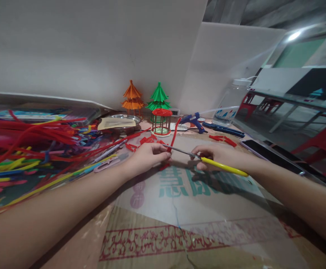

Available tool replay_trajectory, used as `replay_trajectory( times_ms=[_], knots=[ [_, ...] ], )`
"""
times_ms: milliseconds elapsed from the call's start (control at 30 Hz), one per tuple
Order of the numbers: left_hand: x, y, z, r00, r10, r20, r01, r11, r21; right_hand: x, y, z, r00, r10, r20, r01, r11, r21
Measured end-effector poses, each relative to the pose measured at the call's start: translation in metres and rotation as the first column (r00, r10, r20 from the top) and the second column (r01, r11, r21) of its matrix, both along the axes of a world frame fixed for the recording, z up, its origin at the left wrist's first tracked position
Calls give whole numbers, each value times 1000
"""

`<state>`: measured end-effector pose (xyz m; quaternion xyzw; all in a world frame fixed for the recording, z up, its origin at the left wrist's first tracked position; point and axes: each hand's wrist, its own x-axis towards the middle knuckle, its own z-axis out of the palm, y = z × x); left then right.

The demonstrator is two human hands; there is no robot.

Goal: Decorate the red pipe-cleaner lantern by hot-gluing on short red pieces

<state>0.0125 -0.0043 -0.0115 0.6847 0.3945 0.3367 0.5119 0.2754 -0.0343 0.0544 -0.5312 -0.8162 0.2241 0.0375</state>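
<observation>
My left hand [148, 156] pinches a red pipe cleaner [175, 133], which stands up past the fingertips and leans slightly right. In my right hand [212, 155] are scissors with yellow handles [224, 167]; their blades reach left to the pipe cleaner just by my left fingers. Whether the blades touch it I cannot tell. Short red pieces [148, 139] lie behind my left hand. Beyond them stands a small pavilion frame [162, 122] with a red top, dark posts and a pale base.
Behind stand a green tiered pavilion [159, 98] and an orange one [131, 98]. Colourful pipe cleaners [25, 145] heap up at left. A blue glue gun [194, 121], a dark blue cutter [223, 129], a clear bottle [228, 102] and a phone [272, 157] lie or stand at right.
</observation>
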Motion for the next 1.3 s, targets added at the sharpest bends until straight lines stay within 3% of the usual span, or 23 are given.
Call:
replay_trajectory(
  times_ms=[467, 767, 1300],
  knots=[
    [1, -2, 4, 1000, 14, 7, -14, 998, -55, 11, 3, -5, 993, 105, -57, -104, 994, 15],
    [0, -1, 3, 1000, 13, 12, -12, 998, -68, 13, 6, -8, 990, 100, -98, -104, 994, -35],
    [1, -4, 6, 1000, 11, 25, -9, 997, -78, 12, 6, -7, 994, 94, -46, -94, 995, 16]
  ],
)
